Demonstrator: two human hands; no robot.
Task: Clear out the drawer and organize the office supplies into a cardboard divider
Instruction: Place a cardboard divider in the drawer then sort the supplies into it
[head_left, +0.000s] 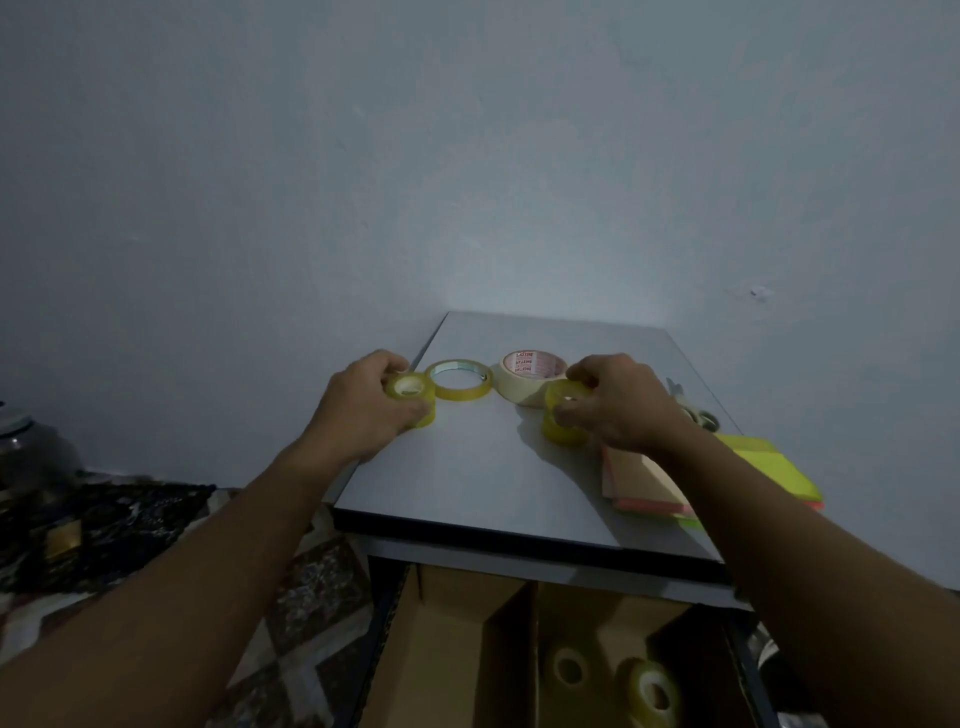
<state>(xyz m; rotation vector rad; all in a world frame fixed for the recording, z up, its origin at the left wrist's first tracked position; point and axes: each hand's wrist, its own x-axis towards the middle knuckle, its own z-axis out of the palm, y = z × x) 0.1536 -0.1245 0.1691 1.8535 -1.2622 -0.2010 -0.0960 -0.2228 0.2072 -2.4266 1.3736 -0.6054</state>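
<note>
The left hand curls its fingers and thumb round a small yellow tape roll at the left edge of the cabinet top; a loose grip there could send it over the side to the floor. Beside it lie a thin tape ring and a masking tape roll; the right hand pinches a second yellow roll that seems to touch the masking tape, so a careless lift may drag that along. Scissors and sticky notes lie near the right wrist and could be swept off. Below, the cardboard divider sits in the open drawer with two rolls inside; lowering both hands together risks a dropped roll.
</note>
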